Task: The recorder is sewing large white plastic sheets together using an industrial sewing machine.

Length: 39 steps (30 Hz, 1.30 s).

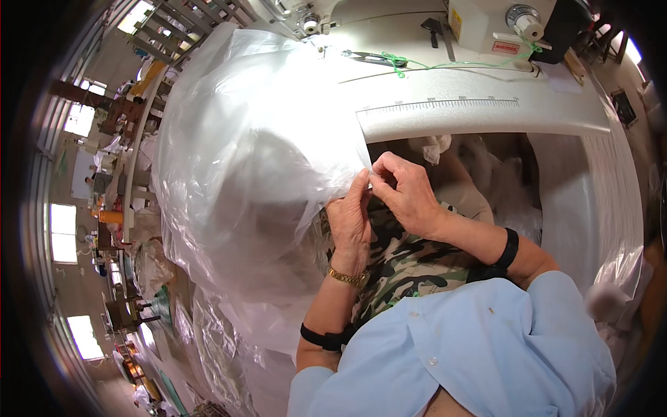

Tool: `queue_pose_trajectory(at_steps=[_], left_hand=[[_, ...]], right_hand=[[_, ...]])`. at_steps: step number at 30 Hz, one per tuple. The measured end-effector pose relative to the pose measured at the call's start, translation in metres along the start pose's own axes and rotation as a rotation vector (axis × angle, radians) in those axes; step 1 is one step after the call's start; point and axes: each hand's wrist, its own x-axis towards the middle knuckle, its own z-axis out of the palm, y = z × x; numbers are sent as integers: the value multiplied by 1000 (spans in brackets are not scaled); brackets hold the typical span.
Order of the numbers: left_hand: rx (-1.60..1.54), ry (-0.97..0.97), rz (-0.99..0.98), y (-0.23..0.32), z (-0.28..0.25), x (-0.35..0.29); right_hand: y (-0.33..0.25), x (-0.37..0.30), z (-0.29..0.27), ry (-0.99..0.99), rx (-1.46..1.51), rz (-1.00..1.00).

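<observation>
Translucent white plastic sheeting (222,167) spreads over the left part of the sewing table and hangs down in loose folds. My left hand (349,221) pinches its right edge between thumb and fingers, just off the front edge of the table. Close against it, my right hand (408,197) has thumb and forefinger pressed together at the same edge. The fingertips of both hands almost touch. Whatever fold lies between them is too small to make out. Both hands are above my lap, in front of the sewing table (556,111).
A sewing machine (486,31) stands at the back right, with green thread (458,65) trailing across the table. Black-handled thread snips (379,60) lie near the needle area. A printed ruler scale (438,103) runs along the table front. More plastic (590,201) hangs at the right.
</observation>
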Motion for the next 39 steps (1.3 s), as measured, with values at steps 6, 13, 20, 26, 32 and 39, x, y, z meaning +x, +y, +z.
queue_pose_trajectory(at_steps=[6,13,20,26,32,39], left_hand=[[66,-43,116,4,-1,-5],[5,-123,26,12,-10,-8],[-31,-57,-56,15,-9,-6],[-5,-93,-197,15,-16,-4],[954,-769,428,47,10,-59],[1520,-466,1381,52,-13,-13]], right_hand=[[-7,1,-4,6,-405,-357],[-6,2,-3,3,-610,-523],[0,8,-10,-87,-481,-528],[4,30,-8,-240,-26,43],[17,35,-7,-436,504,437],[8,31,5,-412,768,531]])
